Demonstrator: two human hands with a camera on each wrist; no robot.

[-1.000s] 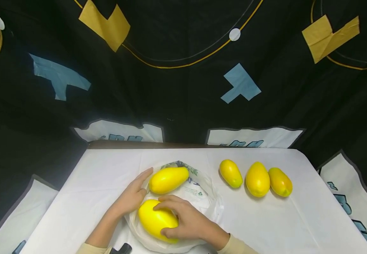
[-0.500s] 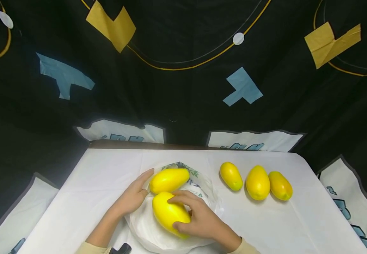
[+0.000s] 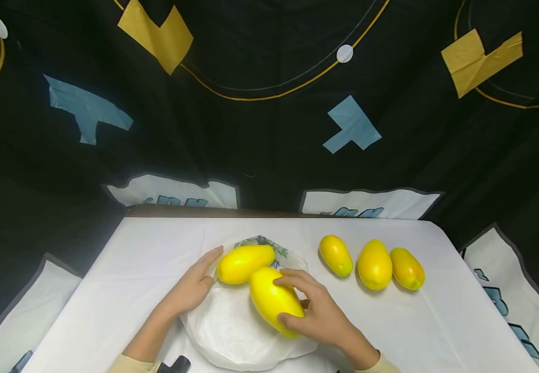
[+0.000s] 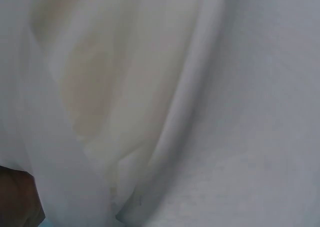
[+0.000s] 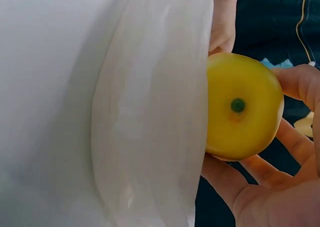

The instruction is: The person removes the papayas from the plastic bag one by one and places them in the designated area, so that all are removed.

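One black cloth backdrop point(image 3: 250, 140), beyond the bag, with blue and gold patches. One table point(image 3: 413, 331), white-covered, beneath the bag.

One plastic bag point(image 3: 232, 336), white and thin, mouth upward, green leaf print on the far inner wall. Contents: one yellow fruit lying at the far side of the mouth; a second yellow fruit is held over the mouth. The lower bag interior is hidden.

Two bare hands. Right hand point(image 3: 313, 308): over the bag's right half, thumb and fingers curved round the held fruit. Left hand point(image 3: 194, 285): at the bag's left edge, forefinger extended along the rim; whether it pinches the plastic cannot be told.

Held fruit point(image 3: 269, 298), one, yellow, tilted; from the right wrist, partly hidden by the bag's wall, green stem spot showing.

Contained fruit point(image 3: 245, 263), one, yellow, on its side.

Loose fruits, three, yellow, right of the bag: middle fruit point(image 3: 374, 265), plumpest; right fruit point(image 3: 407, 268), close against it, farthest from the bag; left fruit point(image 3: 336, 255), nearest the bag.
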